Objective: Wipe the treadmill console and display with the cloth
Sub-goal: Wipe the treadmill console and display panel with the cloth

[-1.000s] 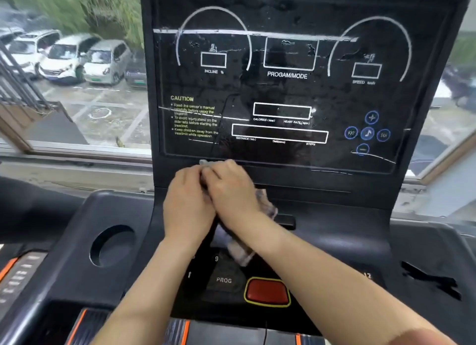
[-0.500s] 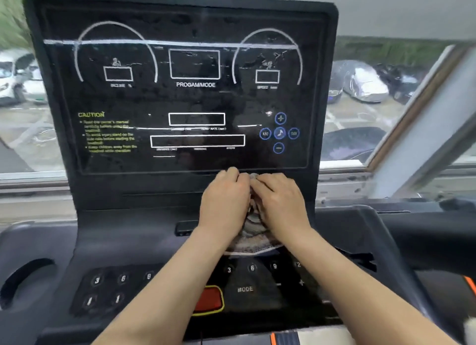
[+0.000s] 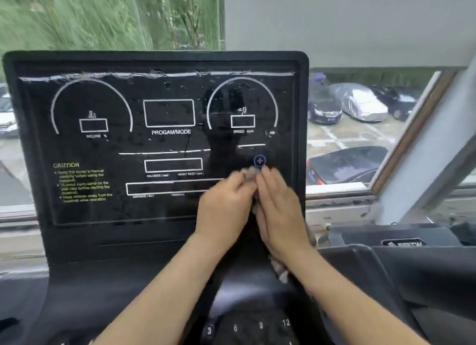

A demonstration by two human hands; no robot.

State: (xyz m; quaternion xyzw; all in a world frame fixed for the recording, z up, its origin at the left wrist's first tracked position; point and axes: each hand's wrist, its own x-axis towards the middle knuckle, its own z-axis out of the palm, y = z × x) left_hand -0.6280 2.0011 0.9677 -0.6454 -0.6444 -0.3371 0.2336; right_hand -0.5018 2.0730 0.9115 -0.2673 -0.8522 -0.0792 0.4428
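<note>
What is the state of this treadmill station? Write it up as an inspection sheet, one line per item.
Surface: display is upright and black, with specks and streaks across its upper part.
Job's things: cloth is bunched against the display's lower right, with its tail hanging under the right wrist. The keypad lies below.
Clutter: nothing seen.
Grippers: left hand has its fingers curled onto the cloth, though they are blurred. Right hand presses the cloth with straight fingers, just below the plus button.
Cables: nothing seen.
Surroundings: window behind the display, with parked cars and greenery outside.
</note>
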